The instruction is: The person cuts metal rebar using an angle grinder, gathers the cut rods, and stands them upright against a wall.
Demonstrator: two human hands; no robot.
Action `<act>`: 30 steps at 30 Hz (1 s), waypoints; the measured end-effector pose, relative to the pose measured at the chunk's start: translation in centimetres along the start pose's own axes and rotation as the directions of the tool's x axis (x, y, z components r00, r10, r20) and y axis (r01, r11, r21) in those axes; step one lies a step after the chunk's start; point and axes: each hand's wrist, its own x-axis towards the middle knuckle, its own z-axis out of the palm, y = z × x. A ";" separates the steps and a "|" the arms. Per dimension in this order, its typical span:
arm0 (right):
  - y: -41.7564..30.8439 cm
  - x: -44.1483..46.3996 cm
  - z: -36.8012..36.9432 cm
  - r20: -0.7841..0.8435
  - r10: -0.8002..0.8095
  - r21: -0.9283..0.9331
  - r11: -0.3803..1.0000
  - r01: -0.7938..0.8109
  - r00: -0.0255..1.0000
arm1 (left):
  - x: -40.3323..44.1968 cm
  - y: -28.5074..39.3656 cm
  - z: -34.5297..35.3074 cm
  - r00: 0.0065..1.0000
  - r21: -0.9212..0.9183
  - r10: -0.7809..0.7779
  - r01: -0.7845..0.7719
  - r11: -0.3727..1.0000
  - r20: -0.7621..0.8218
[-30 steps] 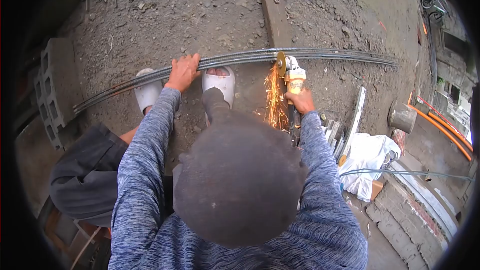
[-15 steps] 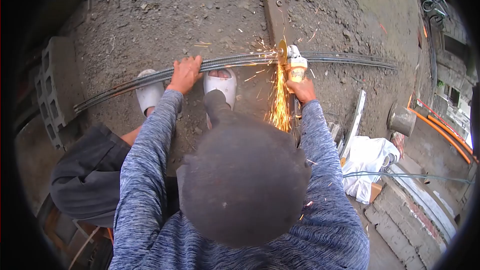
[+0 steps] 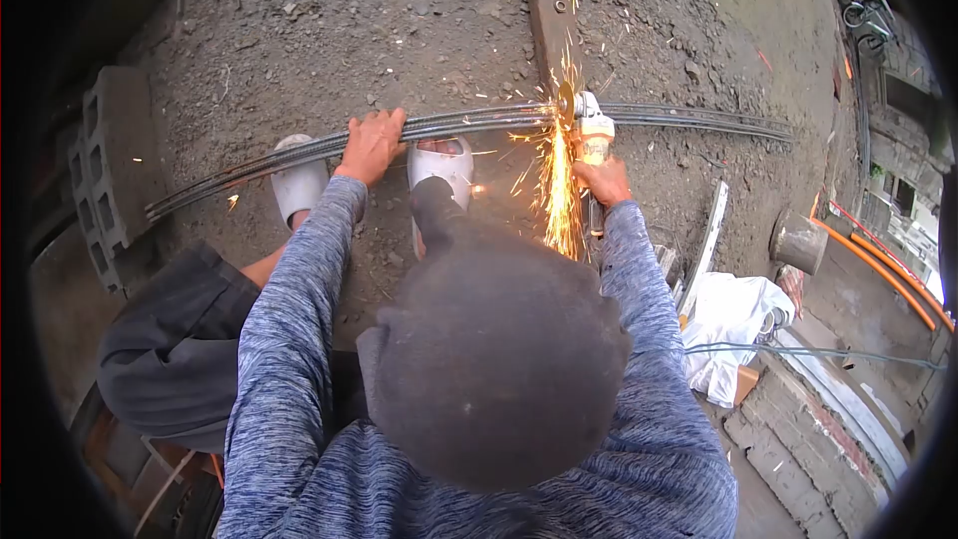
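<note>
Several long ribbed steel rebars (image 3: pixel 459 124) lie bundled from left to right across the view. My left hand (image 3: pixel 371 147) is closed over the bundle, left of the white sandal on my foot. In my right hand (image 3: pixel 604 182) is an angle grinder (image 3: pixel 596 130), gripped around its body. Its cutting disc (image 3: pixel 567 103) stands upright against the rebars, over a steel beam (image 3: pixel 551 15) that runs away from me. Orange sparks (image 3: pixel 561 195) stream from the disc towards me. The sparks hide part of the contact point.
Hollow concrete blocks (image 3: pixel 98 180) stand at the left, by the rebar ends. At the right lie a white sack (image 3: pixel 733 314), a metal bar (image 3: pixel 706 245), a can-shaped metal piece (image 3: pixel 799 242) and orange pipes (image 3: pixel 888 274). A cable (image 3: pixel 848 352) crosses the lower right.
The spark stream has widened, and more sparks fly up along the beam. My head has shifted slightly to the right. Both hands keep nearly the same places.
</note>
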 end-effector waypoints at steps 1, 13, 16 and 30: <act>0.2 0.4 -0.1 0.021 0.005 -0.029 1.000 -0.004 1.000 | -0.1 0.0 0.2 1.000 -0.003 0.005 -0.005 1.000 -0.018; -0.7 -1.1 -0.3 0.042 0.036 0.069 0.997 -0.039 0.998 | 0.1 0.0 0.2 1.000 0.005 -0.014 0.014 1.000 0.022; 0.1 -0.6 -0.1 0.053 0.008 0.033 0.999 -0.010 0.999 | 0.0 0.0 0.1 1.000 -0.015 -0.007 0.007 1.000 0.001; 0.7 -2.0 0.2 0.032 0.063 0.124 0.990 -0.067 0.997 | 0.1 0.3 -0.3 1.000 0.023 -0.008 0.008 1.000 0.012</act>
